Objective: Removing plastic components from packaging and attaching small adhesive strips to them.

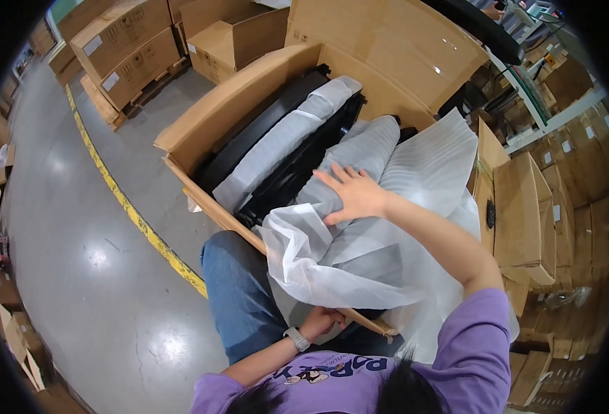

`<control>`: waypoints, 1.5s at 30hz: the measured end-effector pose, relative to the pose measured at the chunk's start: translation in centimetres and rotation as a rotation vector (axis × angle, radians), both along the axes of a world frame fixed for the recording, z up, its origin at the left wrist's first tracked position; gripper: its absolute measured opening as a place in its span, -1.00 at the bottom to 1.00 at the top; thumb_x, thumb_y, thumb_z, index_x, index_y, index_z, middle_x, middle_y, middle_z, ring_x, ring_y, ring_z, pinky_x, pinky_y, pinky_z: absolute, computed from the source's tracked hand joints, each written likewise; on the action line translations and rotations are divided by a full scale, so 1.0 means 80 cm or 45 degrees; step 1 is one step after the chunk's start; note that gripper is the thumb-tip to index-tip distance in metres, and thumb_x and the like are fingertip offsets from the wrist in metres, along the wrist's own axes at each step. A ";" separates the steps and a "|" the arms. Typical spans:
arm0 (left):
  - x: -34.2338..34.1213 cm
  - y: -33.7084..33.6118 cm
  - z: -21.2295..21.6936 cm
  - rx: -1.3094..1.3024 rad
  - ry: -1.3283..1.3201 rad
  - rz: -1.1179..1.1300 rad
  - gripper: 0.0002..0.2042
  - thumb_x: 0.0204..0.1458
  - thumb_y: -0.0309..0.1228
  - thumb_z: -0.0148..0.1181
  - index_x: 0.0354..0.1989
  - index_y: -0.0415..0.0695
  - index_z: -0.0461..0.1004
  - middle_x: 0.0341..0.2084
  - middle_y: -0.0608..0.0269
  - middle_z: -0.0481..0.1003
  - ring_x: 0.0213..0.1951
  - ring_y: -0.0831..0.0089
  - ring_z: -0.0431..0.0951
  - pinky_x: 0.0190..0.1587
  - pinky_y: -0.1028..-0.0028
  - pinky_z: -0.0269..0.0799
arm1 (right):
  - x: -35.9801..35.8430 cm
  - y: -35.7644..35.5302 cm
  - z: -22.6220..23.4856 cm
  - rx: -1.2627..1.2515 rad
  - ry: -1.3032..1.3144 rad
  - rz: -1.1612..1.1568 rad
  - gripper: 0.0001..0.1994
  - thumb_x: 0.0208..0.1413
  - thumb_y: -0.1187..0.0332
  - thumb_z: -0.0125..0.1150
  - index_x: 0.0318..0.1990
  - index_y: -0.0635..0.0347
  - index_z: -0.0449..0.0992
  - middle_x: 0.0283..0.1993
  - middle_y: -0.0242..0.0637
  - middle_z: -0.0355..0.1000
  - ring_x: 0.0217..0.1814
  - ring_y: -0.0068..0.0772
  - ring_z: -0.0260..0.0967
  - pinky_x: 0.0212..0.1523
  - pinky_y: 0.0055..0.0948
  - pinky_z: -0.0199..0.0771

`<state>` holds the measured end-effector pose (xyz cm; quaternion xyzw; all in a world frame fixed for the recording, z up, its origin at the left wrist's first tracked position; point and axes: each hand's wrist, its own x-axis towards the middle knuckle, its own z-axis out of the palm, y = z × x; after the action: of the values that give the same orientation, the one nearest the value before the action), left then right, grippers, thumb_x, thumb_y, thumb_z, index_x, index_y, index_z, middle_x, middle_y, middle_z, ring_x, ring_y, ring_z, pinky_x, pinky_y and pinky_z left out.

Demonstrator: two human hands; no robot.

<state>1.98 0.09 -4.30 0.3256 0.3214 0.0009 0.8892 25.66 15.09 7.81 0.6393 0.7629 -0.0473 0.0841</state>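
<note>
The right hand [356,196] is spreading its fingers wide and lying flat, palm down, on a wrapped bundle [377,138]; the fingers are touching the wrap without closing around anything. The bundle is lying directly under these fingers and extending beyond their tips, inside an open cardboard box [239,93]. A crumpled white fold [291,241] is standing just below the right thumb, and a large white sheet [435,159] is spreading to the right of the same fingers, partly passing beneath the forearm.

To the left of the right fingertips, an inner black part [297,162] is lying nearest, a second wrapped bundle [291,141] is running alongside it, and an outer black part [260,121] is resting against the box wall.

The left hand [320,321], wearing a watch [296,338], is curling its fingers beside the near edge of the box, below the white fold; whether they are gripping anything cannot be told. Well to the left of both hands' fingers, a yellow line [136,217] is crossing the floor, and stacked boxes [128,55] are standing farther off.
</note>
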 end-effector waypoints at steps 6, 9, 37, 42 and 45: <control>-0.014 -0.008 -0.006 0.048 -0.014 -0.070 -0.89 -0.01 -0.45 0.06 -0.39 -0.21 0.48 -0.60 0.32 0.49 -0.79 0.71 0.15 -0.76 0.65 -0.05 | -0.001 -0.027 -0.003 0.035 0.198 0.062 -0.68 0.01 0.13 0.12 -0.12 0.04 0.50 -0.09 -0.24 0.43 0.01 -0.23 0.34 -0.13 -0.31 0.42; -0.019 -0.013 -0.011 0.025 -0.039 -0.061 -0.88 0.01 -0.44 0.05 -0.41 -0.20 0.49 -0.59 0.34 0.49 -0.77 0.70 0.15 -0.74 0.66 -0.04 | -0.006 -0.046 0.005 0.262 0.246 0.062 -0.83 0.06 0.30 0.07 -0.24 0.09 0.53 -0.29 -0.25 0.49 -0.21 -0.23 0.43 -0.30 -0.31 0.45; -0.020 -0.016 -0.004 0.116 -0.048 -0.047 -0.83 0.05 -0.43 -0.01 -0.50 -0.21 0.46 -0.70 0.39 0.37 -0.76 0.68 0.11 -0.70 0.64 -0.06 | 0.066 -0.180 0.171 1.156 0.970 -1.076 -0.80 0.06 0.28 0.13 -0.29 0.23 0.51 -0.58 -0.11 0.37 -0.59 -0.40 0.29 -0.48 -0.41 0.33; -0.023 -0.016 0.008 0.155 -0.090 -0.088 -0.82 0.05 -0.41 0.01 -0.51 -0.21 0.47 -0.75 0.41 0.32 -0.77 0.69 0.11 -0.71 0.63 -0.08 | 0.080 -0.281 0.168 0.932 1.178 -1.202 -0.79 0.05 0.27 0.13 -0.27 0.23 0.50 -0.57 -0.09 0.37 -0.56 -0.36 0.32 -0.46 -0.39 0.34; -0.030 -0.020 0.006 0.154 -0.110 -0.065 -0.81 0.06 -0.40 0.00 -0.51 -0.21 0.46 -0.76 0.43 0.28 -0.77 0.70 0.10 -0.71 0.64 -0.09 | 0.026 -0.320 0.143 0.793 1.323 -1.254 -0.79 0.05 0.27 0.13 -0.26 0.23 0.49 -0.56 -0.07 0.37 -0.55 -0.33 0.34 -0.44 -0.38 0.35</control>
<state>-0.44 -1.48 -3.83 0.3863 0.2737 0.0119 0.8807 27.72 -10.52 19.22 0.7943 0.3108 -0.1561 -0.4981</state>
